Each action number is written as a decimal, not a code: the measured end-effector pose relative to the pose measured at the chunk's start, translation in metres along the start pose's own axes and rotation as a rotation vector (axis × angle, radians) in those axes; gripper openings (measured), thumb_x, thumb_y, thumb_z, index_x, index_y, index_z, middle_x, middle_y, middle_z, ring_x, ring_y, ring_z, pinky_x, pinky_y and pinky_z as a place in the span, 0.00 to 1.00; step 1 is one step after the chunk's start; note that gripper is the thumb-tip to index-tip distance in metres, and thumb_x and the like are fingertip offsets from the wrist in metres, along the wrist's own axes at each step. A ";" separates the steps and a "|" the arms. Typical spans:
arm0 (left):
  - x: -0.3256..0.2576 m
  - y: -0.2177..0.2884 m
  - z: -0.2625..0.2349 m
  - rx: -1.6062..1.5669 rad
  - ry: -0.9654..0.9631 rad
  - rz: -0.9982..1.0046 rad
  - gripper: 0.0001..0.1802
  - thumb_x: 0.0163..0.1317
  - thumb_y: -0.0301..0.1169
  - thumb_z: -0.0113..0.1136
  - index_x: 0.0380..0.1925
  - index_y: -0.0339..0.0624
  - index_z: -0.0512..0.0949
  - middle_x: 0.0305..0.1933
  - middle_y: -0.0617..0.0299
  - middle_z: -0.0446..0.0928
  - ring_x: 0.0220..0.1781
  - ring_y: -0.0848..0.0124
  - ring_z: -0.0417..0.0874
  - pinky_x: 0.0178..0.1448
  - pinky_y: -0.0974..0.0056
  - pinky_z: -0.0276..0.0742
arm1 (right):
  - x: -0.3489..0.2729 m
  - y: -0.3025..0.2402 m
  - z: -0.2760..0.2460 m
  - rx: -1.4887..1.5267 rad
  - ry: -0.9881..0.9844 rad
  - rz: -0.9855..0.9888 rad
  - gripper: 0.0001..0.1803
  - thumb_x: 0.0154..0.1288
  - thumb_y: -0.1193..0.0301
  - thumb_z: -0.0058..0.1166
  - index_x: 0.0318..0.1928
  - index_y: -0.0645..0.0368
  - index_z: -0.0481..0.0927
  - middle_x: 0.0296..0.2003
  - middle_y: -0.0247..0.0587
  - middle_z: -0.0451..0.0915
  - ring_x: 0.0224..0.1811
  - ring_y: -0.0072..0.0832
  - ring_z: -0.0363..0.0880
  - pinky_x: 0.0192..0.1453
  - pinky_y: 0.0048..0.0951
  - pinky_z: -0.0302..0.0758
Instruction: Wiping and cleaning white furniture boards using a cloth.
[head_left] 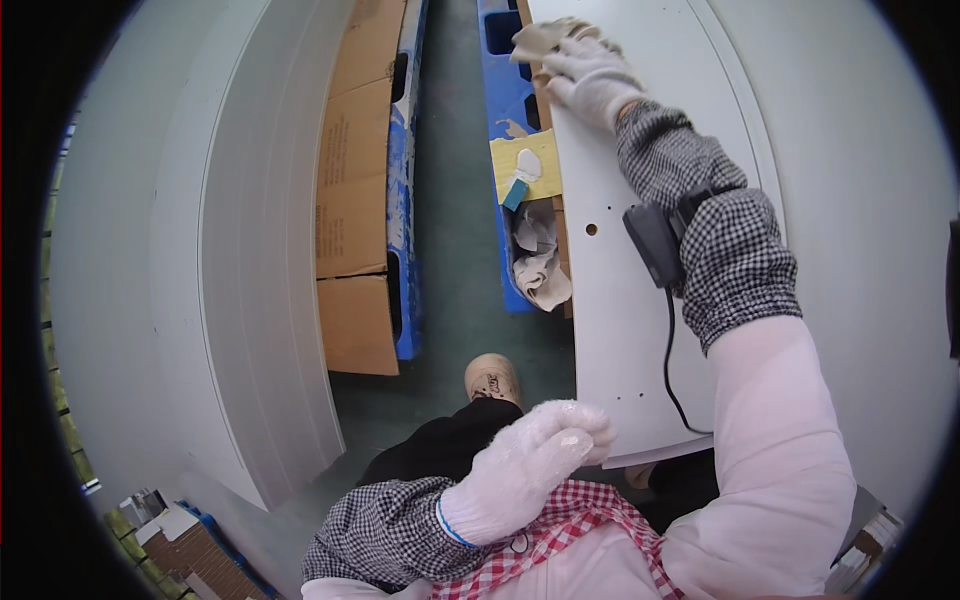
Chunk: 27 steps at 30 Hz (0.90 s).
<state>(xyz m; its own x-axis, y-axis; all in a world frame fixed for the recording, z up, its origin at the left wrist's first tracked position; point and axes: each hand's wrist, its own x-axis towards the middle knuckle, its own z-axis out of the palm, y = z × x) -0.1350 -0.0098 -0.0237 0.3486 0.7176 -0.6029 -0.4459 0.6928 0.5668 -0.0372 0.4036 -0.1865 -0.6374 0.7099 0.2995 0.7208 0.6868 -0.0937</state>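
Far along the panel [622, 325], our right hand [597, 85] clamps the rag [540, 38], likely soft, light, best gripped bunched; our left hand [527, 468] has fingers together.

Right hand [595, 82] reaches far forward; left hand [528, 468] curls loosely.

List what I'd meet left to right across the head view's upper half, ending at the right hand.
Stacked white flat panels → brown cardboard → scuffed blue pallet → dark green floor → second blue pallet → crumpled beige cloth → white-gloved right hand.
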 end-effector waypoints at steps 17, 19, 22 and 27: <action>-0.001 -0.025 0.010 -0.045 -0.152 0.282 0.23 0.79 0.48 0.57 0.47 0.34 0.78 0.38 0.63 0.74 0.42 0.70 0.80 0.58 0.59 0.80 | -0.368 -0.030 -0.184 -0.010 -0.148 0.916 0.28 0.67 0.54 0.64 0.61 0.55 0.79 0.56 0.54 0.82 0.61 0.50 0.80 0.67 0.48 0.76; 0.011 -0.027 0.020 -0.006 -0.197 0.295 0.22 0.78 0.48 0.59 0.45 0.35 0.78 0.36 0.65 0.73 0.40 0.71 0.79 0.56 0.61 0.80 | -0.395 -0.007 -0.154 -0.271 -0.031 0.975 0.33 0.71 0.47 0.57 0.66 0.56 0.75 0.56 0.55 0.82 0.63 0.51 0.78 0.64 0.51 0.76; -0.002 -0.010 0.057 0.033 -0.019 0.378 0.18 0.78 0.45 0.59 0.36 0.41 0.75 0.33 0.67 0.73 0.37 0.73 0.78 0.50 0.63 0.79 | -0.336 -0.071 -0.141 -0.147 -0.248 0.613 0.20 0.72 0.56 0.53 0.54 0.56 0.82 0.53 0.56 0.82 0.62 0.49 0.78 0.64 0.53 0.76; 0.030 -0.009 0.006 -0.017 -0.269 0.388 0.15 0.76 0.40 0.57 0.30 0.48 0.69 0.28 0.71 0.65 0.29 0.76 0.69 0.44 0.65 0.73 | -0.328 -0.234 -0.182 0.269 -0.274 0.222 0.13 0.67 0.60 0.57 0.39 0.55 0.85 0.45 0.52 0.86 0.45 0.47 0.86 0.52 0.46 0.82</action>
<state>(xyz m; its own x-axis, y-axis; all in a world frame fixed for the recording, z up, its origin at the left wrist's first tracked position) -0.1152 0.0054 -0.0435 0.3541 0.9176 -0.1807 -0.5976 0.3706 0.7110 0.0526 -0.0187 -0.0905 -0.5498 0.8352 -0.0152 0.7750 0.5032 -0.3823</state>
